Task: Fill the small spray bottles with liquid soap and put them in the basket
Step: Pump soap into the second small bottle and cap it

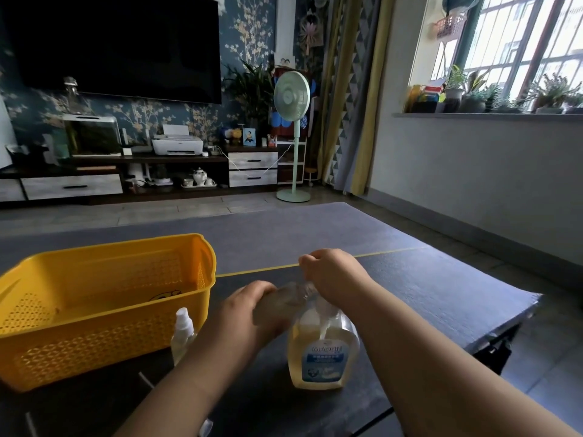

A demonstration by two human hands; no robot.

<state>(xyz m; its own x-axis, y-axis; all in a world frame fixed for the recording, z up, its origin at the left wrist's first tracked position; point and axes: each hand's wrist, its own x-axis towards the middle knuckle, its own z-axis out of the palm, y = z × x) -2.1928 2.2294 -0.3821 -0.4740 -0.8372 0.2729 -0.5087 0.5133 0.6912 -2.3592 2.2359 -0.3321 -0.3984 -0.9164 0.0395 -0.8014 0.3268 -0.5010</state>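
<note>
At the near edge of a dark table point(426, 298), a person works over a clear pump bottle of liquid soap point(323, 354) that stands upright and holds amber liquid to about two-thirds. Just above it, the left hand point(252, 313) wraps its fingers round the body of a small spray bottle point(288, 294), which is held on its side and blurred. The right hand point(334, 275) curls its fingers over the bottle's top end, apparently gripping the head. Whether the head is being unscrewed or tightened cannot be told, nor whether this bottle holds any soap yet.

To the left, a second spray bottle point(184, 331) stands capped on the table, just beside the yellow basket point(104, 351); its contents are hard to judge. No bottle shows inside the basket, so by this view the job looks to be at an early stage, with both bottles still to be placed.
</note>
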